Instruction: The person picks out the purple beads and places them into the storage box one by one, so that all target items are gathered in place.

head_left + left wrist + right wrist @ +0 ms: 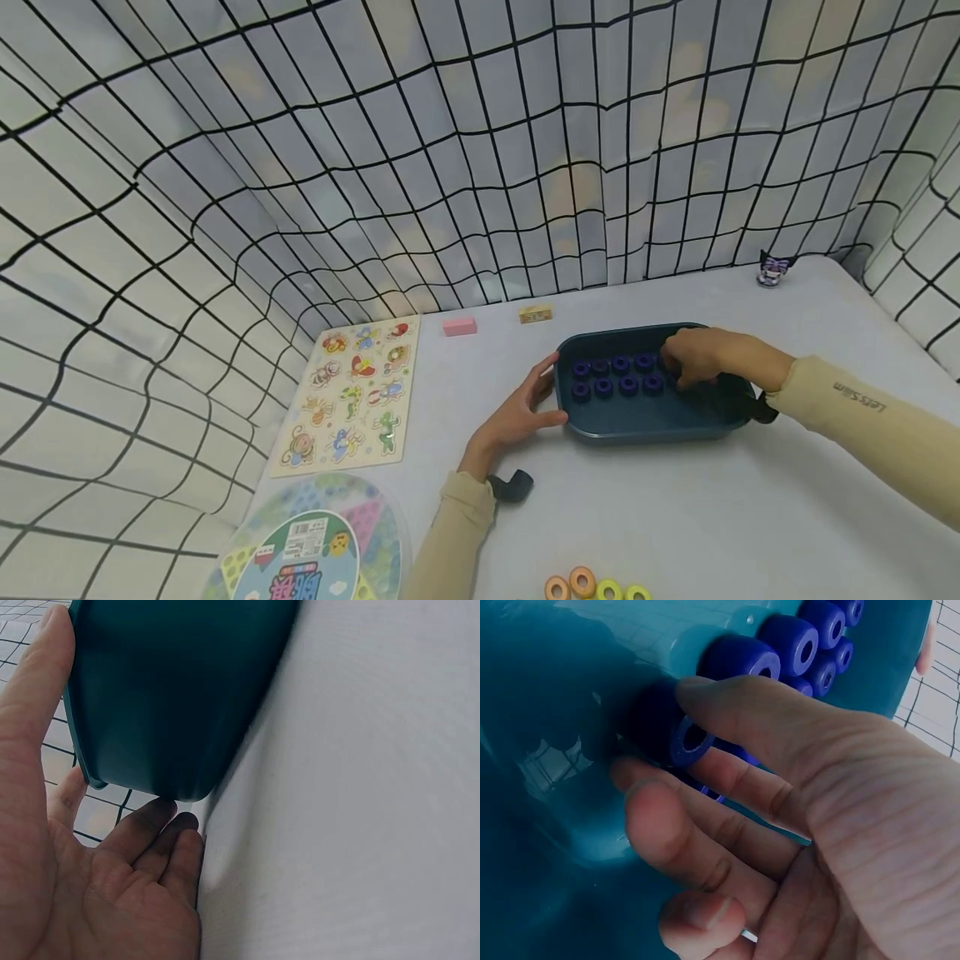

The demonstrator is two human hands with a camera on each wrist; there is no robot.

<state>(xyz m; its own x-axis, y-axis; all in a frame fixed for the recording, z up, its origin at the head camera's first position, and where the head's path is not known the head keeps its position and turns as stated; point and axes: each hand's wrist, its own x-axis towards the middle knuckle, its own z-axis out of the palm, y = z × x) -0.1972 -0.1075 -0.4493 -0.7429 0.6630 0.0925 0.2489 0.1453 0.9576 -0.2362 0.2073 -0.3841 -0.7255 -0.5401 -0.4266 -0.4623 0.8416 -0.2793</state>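
Observation:
A dark teal plastic tray (652,437) lies on the white table, with two rows of dark blue ring-shaped beads (628,386) in its left and middle part. Inside it my right hand (697,353) pinches a blue bead (654,724) between thumb and fingers, at the right end of the rows. The bead's hole faces the right wrist camera. My left hand (517,417) is spread at the tray's left end. Its thumb and a fingertip touch the rim at two places, while the other fingers lie loosely bent below the tray's edge in the left wrist view.
Orange rings (582,582) and yellow-green rings (609,591) lie at the near edge. To the left are a sticker-like picture board (348,400) and a round package (300,550). A pink block (459,326), a yellow block (536,314) and a small figure (772,270) stand near the black netting.

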